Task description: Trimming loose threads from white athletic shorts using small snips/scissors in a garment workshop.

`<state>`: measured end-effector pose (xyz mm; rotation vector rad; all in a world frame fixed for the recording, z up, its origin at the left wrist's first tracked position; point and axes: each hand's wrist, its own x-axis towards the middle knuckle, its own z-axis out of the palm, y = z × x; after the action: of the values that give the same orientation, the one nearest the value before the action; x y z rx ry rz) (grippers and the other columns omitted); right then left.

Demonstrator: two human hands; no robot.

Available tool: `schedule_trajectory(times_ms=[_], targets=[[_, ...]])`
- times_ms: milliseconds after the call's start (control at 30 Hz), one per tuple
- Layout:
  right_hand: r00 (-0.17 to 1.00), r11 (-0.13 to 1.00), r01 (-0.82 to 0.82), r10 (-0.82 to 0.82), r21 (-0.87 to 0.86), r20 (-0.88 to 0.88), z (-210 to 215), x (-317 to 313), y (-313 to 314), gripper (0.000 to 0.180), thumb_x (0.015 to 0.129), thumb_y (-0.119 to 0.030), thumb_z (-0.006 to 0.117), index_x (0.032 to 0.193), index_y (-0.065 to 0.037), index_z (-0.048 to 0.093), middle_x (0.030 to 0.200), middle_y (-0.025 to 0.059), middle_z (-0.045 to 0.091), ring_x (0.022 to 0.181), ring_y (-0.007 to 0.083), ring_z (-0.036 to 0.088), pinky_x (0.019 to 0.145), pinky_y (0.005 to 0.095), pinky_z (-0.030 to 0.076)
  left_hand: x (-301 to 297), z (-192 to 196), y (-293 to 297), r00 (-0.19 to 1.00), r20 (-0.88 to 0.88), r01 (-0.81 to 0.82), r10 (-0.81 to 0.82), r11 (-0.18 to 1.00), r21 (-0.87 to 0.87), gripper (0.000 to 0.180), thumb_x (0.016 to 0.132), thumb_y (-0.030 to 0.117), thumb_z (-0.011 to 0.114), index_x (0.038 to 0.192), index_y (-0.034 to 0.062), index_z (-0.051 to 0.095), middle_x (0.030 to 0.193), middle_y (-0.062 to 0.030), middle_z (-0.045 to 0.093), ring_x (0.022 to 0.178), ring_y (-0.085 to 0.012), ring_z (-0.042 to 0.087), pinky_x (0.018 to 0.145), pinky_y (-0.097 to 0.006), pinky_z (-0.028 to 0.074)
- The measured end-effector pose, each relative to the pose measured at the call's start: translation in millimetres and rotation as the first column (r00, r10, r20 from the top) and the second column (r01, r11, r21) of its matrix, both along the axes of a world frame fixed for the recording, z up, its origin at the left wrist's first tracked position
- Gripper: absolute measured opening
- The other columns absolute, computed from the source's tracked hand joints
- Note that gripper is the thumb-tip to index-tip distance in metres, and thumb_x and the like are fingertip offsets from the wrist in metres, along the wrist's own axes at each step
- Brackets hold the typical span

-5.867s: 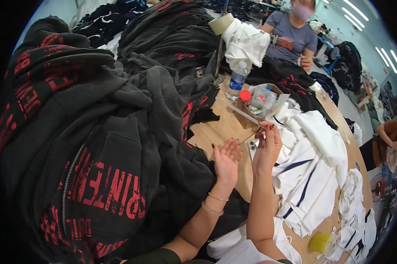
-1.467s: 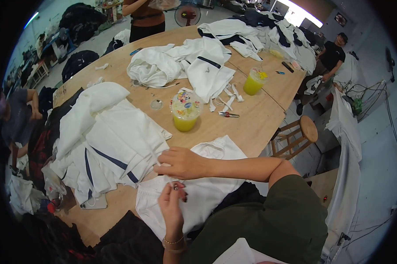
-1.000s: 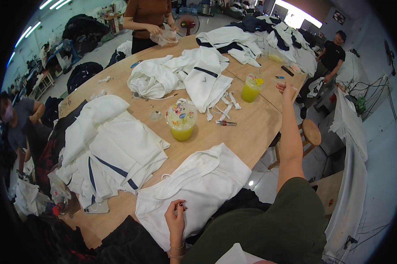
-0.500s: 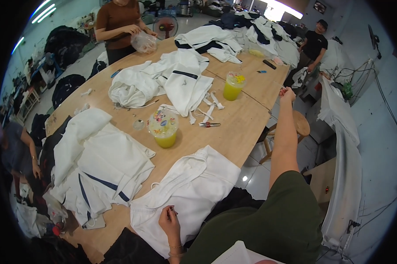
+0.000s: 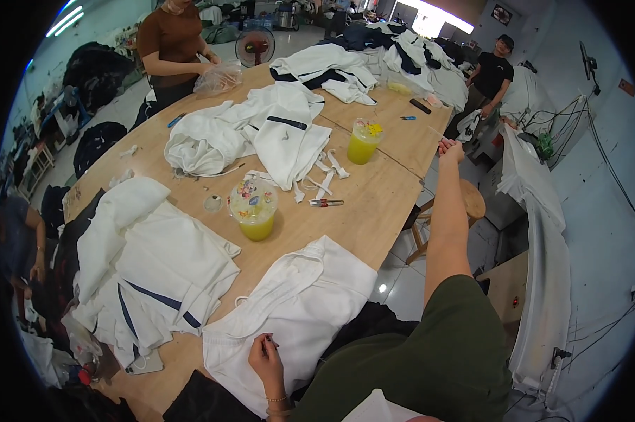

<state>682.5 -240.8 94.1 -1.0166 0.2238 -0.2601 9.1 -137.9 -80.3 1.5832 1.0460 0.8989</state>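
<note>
White pants with a gathered elastic waist and a cord lie at the table's near edge. Over their waist end is my left hand, its fingers curled together; whatever they pinch is too small to make out. My right arm stretches far out past the table's right edge. At its end my right hand is closed, and a thin pale streak shows by the fingertips, too faint to name. A lidded cup of yellow-green drink stands beyond the pants. Near it lie small thread snippers and several white fabric strips.
White garments with navy stripes cover the table's left side, with more farther back. A second cup stands near the right edge. A wooden stool is beside the table. One person handles a plastic bag; another stands far right.
The whole view has shifted slightly, so things sit a little farther left. My right hand has turned somewhat, and a pale streak now shows by it. My left hand keeps its place over the pants.
</note>
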Motion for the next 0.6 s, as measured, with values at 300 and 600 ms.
schedule_trajectory(times_ms=[300, 600], targets=[[0.933, 0.884, -0.135, 0.265, -0.447, 0.243, 46, -4, 0, 0.027, 0.086, -0.027, 0.050, 0.092, -0.003, 0.061, 0.092, 0.0125, 0.065, 0.081, 0.0218, 0.066, 0.058, 0.0314, 0.046, 3, 1, 1, 1.000, 0.024, -0.004, 0.004, 1.000, 0.010, 0.013, 0.088, -0.001, 0.046, 0.087, -0.0055, 0.058, 0.066, -0.0054, 0.055, 0.057, -0.0083, 0.049, 0.054, -0.021, 0.040], [0.735, 0.659, -0.575, 0.677, -0.485, 0.047, 55, -38, 72, 0.020, 0.090, -0.020, 0.049, 0.098, -0.003, 0.057, 0.094, 0.0119, 0.066, 0.082, 0.0193, 0.065, 0.067, 0.0281, 0.047, 2, 1, 1, 0.998, 0.056, 0.006, -0.005, 1.000, -0.018, 0.011, 0.087, -0.002, 0.049, 0.089, -0.0046, 0.060, 0.067, -0.0069, 0.058, 0.058, -0.0105, 0.054, 0.054, -0.022, 0.043]])
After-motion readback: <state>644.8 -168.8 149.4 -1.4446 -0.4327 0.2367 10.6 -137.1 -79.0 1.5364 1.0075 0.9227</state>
